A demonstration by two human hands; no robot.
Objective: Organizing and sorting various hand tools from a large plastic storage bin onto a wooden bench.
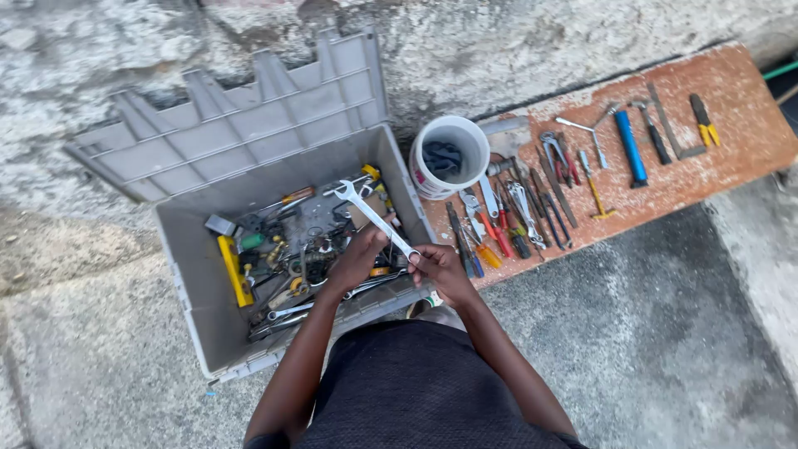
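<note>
Far left, a grey crate sits on the concrete floor, its hinged lid thrown back against the rough wall. Inside, a jumble of tools: a yellow level along the left side, a screwdriver with an orange handle near the back, loose spanners at the front. Over the crate's right half, the left hand is closed on the middle of a silver wrench, which slants up and to the left, its open end high above the clutter. Just beside it, the right hand pinches the wrench's lower end between its fingertips, so both hands grip the one tool, held clear of the crate. Moving right, a white bucket stands at the crate's corner with a dark cloth inside. Then a reddish board on the floor, carrying rows of tools: pliers with red grips, a blue-handled tool, and yellow-handled cutters at the far end.
</note>
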